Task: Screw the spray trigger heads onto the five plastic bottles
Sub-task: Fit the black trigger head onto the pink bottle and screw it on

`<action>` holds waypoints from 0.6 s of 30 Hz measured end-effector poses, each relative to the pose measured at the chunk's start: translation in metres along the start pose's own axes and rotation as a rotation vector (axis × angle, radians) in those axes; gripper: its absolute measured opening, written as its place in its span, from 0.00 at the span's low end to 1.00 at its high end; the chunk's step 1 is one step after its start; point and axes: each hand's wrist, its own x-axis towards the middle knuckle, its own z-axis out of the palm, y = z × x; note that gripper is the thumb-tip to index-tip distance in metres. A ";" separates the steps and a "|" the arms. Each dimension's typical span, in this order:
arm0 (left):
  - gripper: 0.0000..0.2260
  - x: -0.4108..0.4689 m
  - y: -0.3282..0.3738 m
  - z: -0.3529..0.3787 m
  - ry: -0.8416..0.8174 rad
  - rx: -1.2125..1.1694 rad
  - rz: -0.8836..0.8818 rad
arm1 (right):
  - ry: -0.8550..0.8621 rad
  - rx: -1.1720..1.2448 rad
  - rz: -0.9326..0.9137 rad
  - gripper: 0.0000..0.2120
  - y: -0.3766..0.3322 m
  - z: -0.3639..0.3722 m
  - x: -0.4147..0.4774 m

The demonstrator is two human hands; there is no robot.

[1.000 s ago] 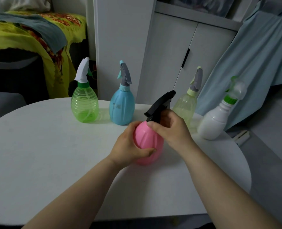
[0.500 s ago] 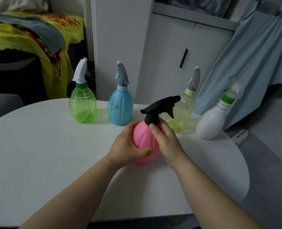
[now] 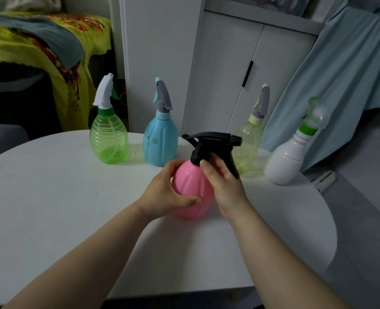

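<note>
A pink bottle [image 3: 191,186] stands on the round white table [image 3: 51,208], near its middle. My left hand [image 3: 166,192] wraps around the bottle's left side. My right hand [image 3: 222,181] grips the black spray trigger head [image 3: 211,146] at the bottle's neck, fingers on the collar; the nozzle points left. Behind stand a clear green bottle [image 3: 109,139] with a white head, a blue bottle [image 3: 160,141] with a grey head, a pale yellow-green bottle [image 3: 249,139] with a grey head, and a white bottle [image 3: 289,161] with a clear and green head.
A white cabinet [image 3: 229,63] with a black handle stands behind the table. A light blue cloth [image 3: 345,74] hangs at the right. At the left is furniture under a yellow patterned cover [image 3: 28,47]. The table's right edge curves close to the white bottle.
My right hand has turned the black trigger head on the pink bottle: its nozzle swung from pointing up and to the right to lying level. My left hand stayed on the bottle.
</note>
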 end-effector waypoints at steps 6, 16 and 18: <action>0.33 0.002 -0.003 -0.001 -0.015 0.009 -0.002 | 0.215 -0.055 -0.065 0.18 0.002 0.013 0.006; 0.33 0.004 -0.007 -0.002 -0.030 -0.014 -0.002 | 0.078 0.004 -0.068 0.14 0.000 0.002 0.007; 0.32 0.004 -0.007 -0.002 -0.031 -0.008 0.014 | 0.127 -0.047 -0.079 0.16 -0.001 0.006 0.008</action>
